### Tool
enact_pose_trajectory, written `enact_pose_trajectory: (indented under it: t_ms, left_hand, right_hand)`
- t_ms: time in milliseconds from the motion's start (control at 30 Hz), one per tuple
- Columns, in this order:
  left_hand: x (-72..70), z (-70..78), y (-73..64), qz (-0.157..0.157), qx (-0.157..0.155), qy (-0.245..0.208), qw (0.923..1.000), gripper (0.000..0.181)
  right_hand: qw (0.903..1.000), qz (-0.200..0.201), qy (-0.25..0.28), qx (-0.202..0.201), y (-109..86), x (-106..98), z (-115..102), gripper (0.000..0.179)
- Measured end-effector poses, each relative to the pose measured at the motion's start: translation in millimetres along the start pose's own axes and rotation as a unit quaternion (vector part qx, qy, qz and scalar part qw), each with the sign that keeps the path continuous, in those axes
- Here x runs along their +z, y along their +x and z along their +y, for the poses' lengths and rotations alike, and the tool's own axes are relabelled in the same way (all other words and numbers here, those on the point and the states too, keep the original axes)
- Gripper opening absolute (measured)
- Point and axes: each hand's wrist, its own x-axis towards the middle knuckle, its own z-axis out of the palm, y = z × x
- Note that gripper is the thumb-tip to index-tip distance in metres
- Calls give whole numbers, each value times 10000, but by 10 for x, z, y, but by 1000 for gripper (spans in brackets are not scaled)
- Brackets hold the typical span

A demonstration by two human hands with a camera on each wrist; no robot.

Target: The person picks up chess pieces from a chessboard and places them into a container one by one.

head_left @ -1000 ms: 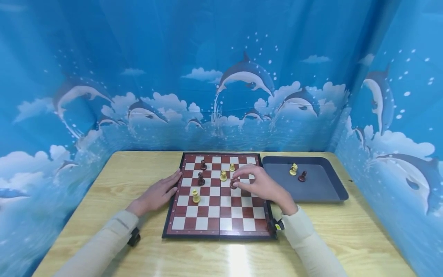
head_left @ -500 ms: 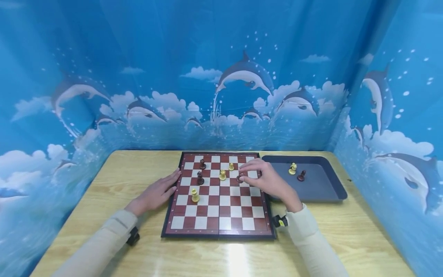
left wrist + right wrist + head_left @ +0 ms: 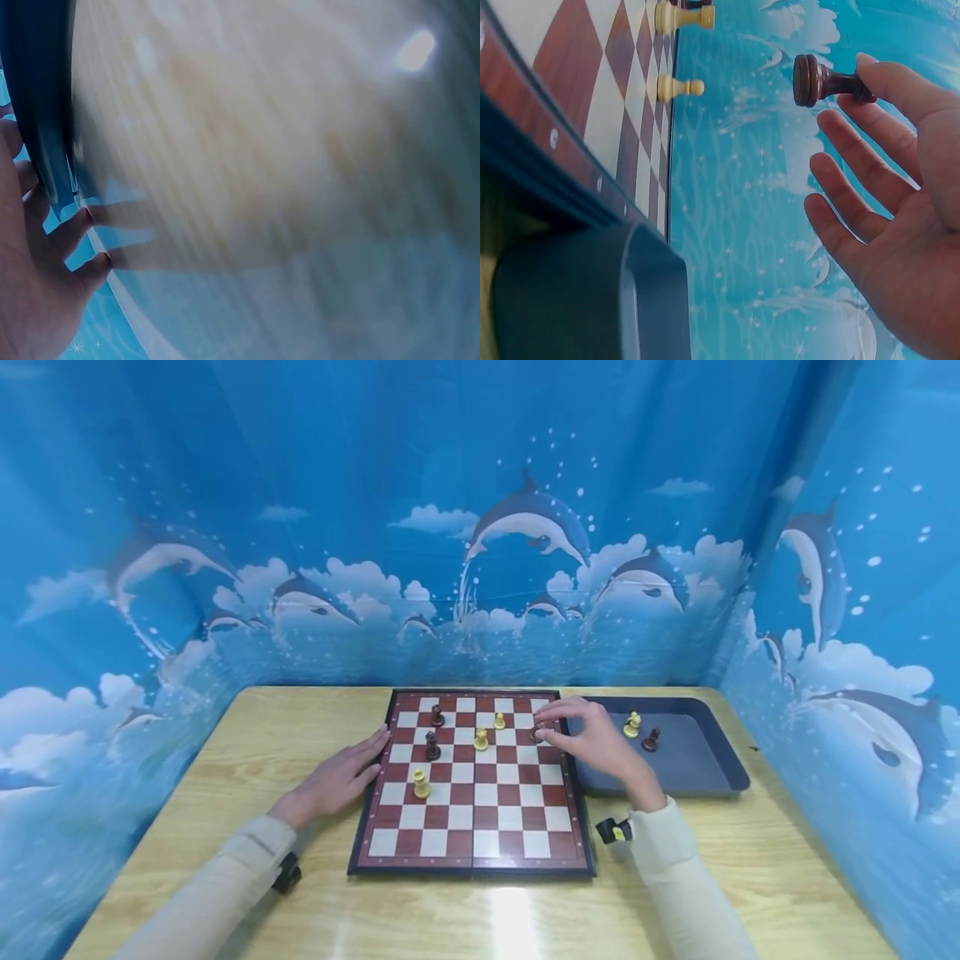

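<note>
My right hand [image 3: 596, 745] pinches a dark brown chess piece [image 3: 821, 81] between thumb and index finger, its other fingers spread. The right wrist view shows the piece raised, its round base facing the board side and its top hidden by the fingertips. In the head view it overlaps the right part of the chessboard [image 3: 510, 818]. My left hand [image 3: 332, 783] rests with extended fingers against the board's left edge. A pale yellow pawn [image 3: 499, 721], a second yellow piece [image 3: 481, 740] and a taller one [image 3: 421, 784] stand on squares, as do two dark pieces [image 3: 432, 746].
Right beside the board is a dark grey tray [image 3: 693, 777]. In it are a yellow chess piece [image 3: 632, 725] and a dark one [image 3: 651, 740]. A dolphin-print curtain [image 3: 480, 643] closes off the back and sides of the wooden table [image 3: 315, 902].
My right hand has carried the dark chess piece rightward and away from me, from the middle of the board to its right edge near the tray. The left hand has stayed put.
</note>
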Motion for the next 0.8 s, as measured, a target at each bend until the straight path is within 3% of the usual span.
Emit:
enact_pose_trajectory:
  t_ms: [400, 800]
  left_hand:
    - [-7, 5, -29, -2, -39, -4, 10000, 59]
    - [-13, -2, -29, 20, -1, -15, 10000, 58]
  right_hand:
    - [9989, 415, -144, 184, -66, -252, 197, 27]
    - [9920, 861, -517, 762, -212, -582, 526, 22]
